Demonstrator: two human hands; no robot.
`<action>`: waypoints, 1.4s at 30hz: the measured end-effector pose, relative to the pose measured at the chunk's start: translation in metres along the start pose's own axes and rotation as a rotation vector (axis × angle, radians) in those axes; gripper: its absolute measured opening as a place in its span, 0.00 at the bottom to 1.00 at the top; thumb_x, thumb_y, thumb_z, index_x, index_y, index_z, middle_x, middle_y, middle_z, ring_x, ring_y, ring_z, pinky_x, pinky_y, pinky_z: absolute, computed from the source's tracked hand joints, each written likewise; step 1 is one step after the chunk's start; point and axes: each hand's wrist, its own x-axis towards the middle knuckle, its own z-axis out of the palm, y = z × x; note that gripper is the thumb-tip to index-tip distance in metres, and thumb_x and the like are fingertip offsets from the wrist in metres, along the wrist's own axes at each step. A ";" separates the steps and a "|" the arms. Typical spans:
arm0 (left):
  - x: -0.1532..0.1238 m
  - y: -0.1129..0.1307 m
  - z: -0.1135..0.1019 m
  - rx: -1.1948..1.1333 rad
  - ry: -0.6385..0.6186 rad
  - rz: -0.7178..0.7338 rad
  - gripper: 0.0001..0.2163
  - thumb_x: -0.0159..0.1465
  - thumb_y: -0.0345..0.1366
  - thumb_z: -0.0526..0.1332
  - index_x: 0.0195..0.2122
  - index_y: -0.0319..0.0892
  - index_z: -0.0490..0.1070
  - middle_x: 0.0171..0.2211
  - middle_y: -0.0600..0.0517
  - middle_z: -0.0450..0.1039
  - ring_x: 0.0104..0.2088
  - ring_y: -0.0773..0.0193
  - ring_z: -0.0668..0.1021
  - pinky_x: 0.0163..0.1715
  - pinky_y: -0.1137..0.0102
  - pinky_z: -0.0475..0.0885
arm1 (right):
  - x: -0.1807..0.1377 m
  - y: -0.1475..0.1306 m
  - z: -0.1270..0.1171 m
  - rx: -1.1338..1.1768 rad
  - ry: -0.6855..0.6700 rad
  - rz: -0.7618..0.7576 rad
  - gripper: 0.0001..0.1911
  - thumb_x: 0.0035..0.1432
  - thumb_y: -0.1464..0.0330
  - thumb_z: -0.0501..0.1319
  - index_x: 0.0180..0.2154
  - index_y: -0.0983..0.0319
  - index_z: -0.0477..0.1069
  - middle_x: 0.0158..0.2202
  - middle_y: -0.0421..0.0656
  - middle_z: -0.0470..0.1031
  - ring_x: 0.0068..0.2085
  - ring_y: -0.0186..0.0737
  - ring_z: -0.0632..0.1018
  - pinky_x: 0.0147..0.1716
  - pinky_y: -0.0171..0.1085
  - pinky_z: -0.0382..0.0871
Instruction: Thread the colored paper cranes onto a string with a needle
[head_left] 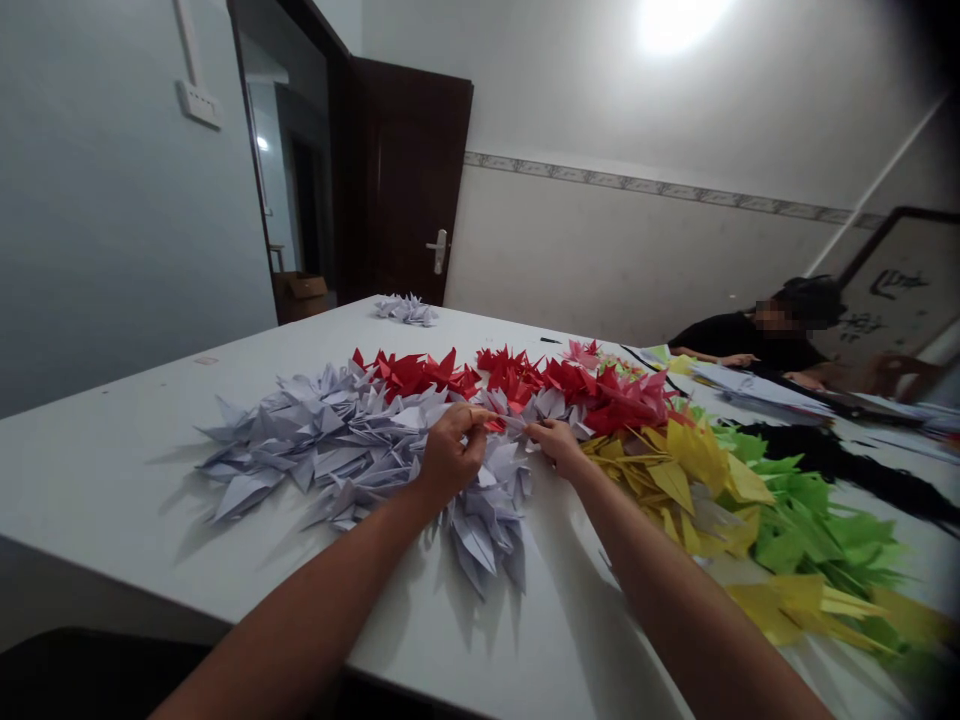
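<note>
Both forearms come in from 6 o'clock and converge mid-tabletop (112, 450). Left hand (450, 450): knuckles up, wrist slightly cocked, grip pinching thumb-to-forefinger on one end of a lavender folded piece (510, 421). Right hand (556, 440): at its 3 o'clock, lower and flatter, grip pinching the other end. The piece hangs between the two hands, just above the lavender pile (315, 440), which spreads out toward 9 o'clock. My read: a spread-open step on one folded figure, tips drawn apart. The next move, as I judge it, needs even tension on both sides and a light pinch, since thin paper tears or loses its crease. Yellow pile (690, 470) at 3 o'clock, green pile (810, 510) beyond it. Red pile (525, 375) at 12, touching the lavender one. Farther out: small lavender cluster (406, 309) at 11 near the far edge, another person (750, 340) seated at 2 with arms on the tabletop, and a dark door (409, 180) behind at 11.
</note>
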 end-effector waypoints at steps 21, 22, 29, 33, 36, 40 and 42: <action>-0.010 0.022 0.016 -0.436 -0.298 -0.403 0.20 0.55 0.36 0.65 0.49 0.41 0.68 0.44 0.45 0.72 0.38 0.61 0.76 0.35 0.69 0.75 | -0.108 -0.046 -0.032 0.547 -0.128 -0.063 0.21 0.45 0.52 0.64 0.31 0.63 0.67 0.17 0.31 0.54 0.16 0.25 0.53 0.12 0.28 0.46; -0.010 0.023 0.017 -0.460 -0.268 -0.453 0.16 0.54 0.36 0.65 0.44 0.40 0.70 0.38 0.47 0.74 0.34 0.63 0.76 0.32 0.71 0.74 | -0.111 -0.045 -0.031 0.536 -0.131 -0.080 0.22 0.45 0.52 0.64 0.32 0.63 0.68 0.17 0.31 0.55 0.16 0.25 0.54 0.12 0.28 0.46; -0.001 0.020 0.017 -0.578 -0.080 -0.656 0.11 0.51 0.38 0.68 0.33 0.39 0.73 0.31 0.52 0.74 0.31 0.66 0.75 0.31 0.73 0.73 | -0.121 -0.036 -0.035 0.403 -0.191 -0.167 0.22 0.54 0.52 0.56 0.41 0.63 0.71 0.26 0.39 0.67 0.21 0.29 0.62 0.17 0.30 0.55; 0.000 0.023 0.017 -0.631 -0.058 -0.683 0.12 0.49 0.37 0.69 0.33 0.39 0.74 0.30 0.52 0.74 0.31 0.65 0.75 0.31 0.73 0.73 | -0.125 -0.037 -0.033 0.379 -0.215 -0.178 0.19 0.55 0.55 0.57 0.40 0.62 0.73 0.27 0.40 0.70 0.22 0.30 0.63 0.20 0.31 0.56; -0.002 0.025 0.019 -0.663 -0.081 -0.686 0.11 0.49 0.36 0.69 0.31 0.39 0.73 0.29 0.53 0.73 0.29 0.67 0.74 0.30 0.74 0.72 | -0.125 -0.038 -0.033 0.351 -0.216 -0.189 0.18 0.55 0.56 0.57 0.39 0.62 0.74 0.26 0.40 0.70 0.23 0.31 0.64 0.21 0.31 0.57; -0.003 0.024 0.020 -0.640 -0.113 -0.649 0.09 0.50 0.35 0.68 0.31 0.38 0.72 0.28 0.54 0.73 0.29 0.68 0.74 0.31 0.74 0.71 | -0.123 -0.034 -0.034 0.292 -0.210 -0.231 0.18 0.56 0.56 0.56 0.35 0.63 0.75 0.23 0.38 0.66 0.24 0.31 0.63 0.22 0.31 0.56; -0.002 0.024 0.019 -0.611 -0.109 -0.630 0.09 0.51 0.34 0.68 0.31 0.38 0.72 0.28 0.54 0.72 0.29 0.69 0.73 0.31 0.75 0.70 | -0.122 -0.031 -0.034 0.260 -0.209 -0.247 0.19 0.57 0.55 0.56 0.33 0.64 0.75 0.22 0.38 0.65 0.23 0.30 0.62 0.21 0.31 0.55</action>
